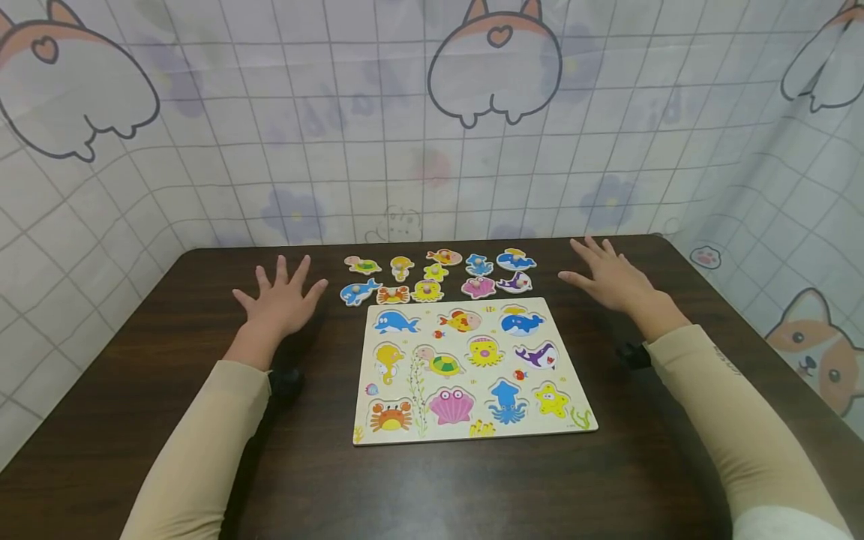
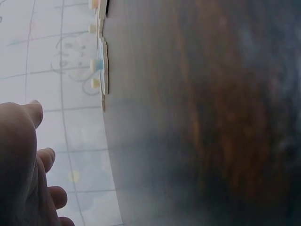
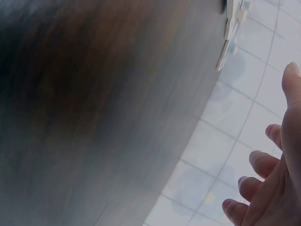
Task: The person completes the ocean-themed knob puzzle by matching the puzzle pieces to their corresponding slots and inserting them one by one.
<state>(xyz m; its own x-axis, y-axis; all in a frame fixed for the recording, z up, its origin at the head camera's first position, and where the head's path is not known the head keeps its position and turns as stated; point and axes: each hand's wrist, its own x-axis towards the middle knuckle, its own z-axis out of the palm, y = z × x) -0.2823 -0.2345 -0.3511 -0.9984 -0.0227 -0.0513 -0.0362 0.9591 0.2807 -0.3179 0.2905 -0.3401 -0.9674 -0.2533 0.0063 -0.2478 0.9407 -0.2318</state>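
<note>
My left hand (image 1: 280,301) is held palm down with its fingers spread, left of the puzzle pieces and holding nothing. On the other side my right hand (image 1: 610,279) is spread the same way, also holding nothing. Between them lies a wooden puzzle board (image 1: 421,375) printed with sea animals. Behind its far edge lie several loose knobbed pieces, among them a turtle piece (image 1: 363,265), a blue whale piece (image 1: 360,292), a crab piece (image 1: 393,295), a pink shell piece (image 1: 478,287) and a purple whale piece (image 1: 515,283). Both wrist views show fingers above the table, apart from the pieces.
The dark wooden table (image 1: 304,472) carries the board and pieces. A white gridded cloth (image 1: 351,150) with corgi drawings hangs behind it and along the sides. Dark wrist straps (image 1: 286,382) show under both sleeves.
</note>
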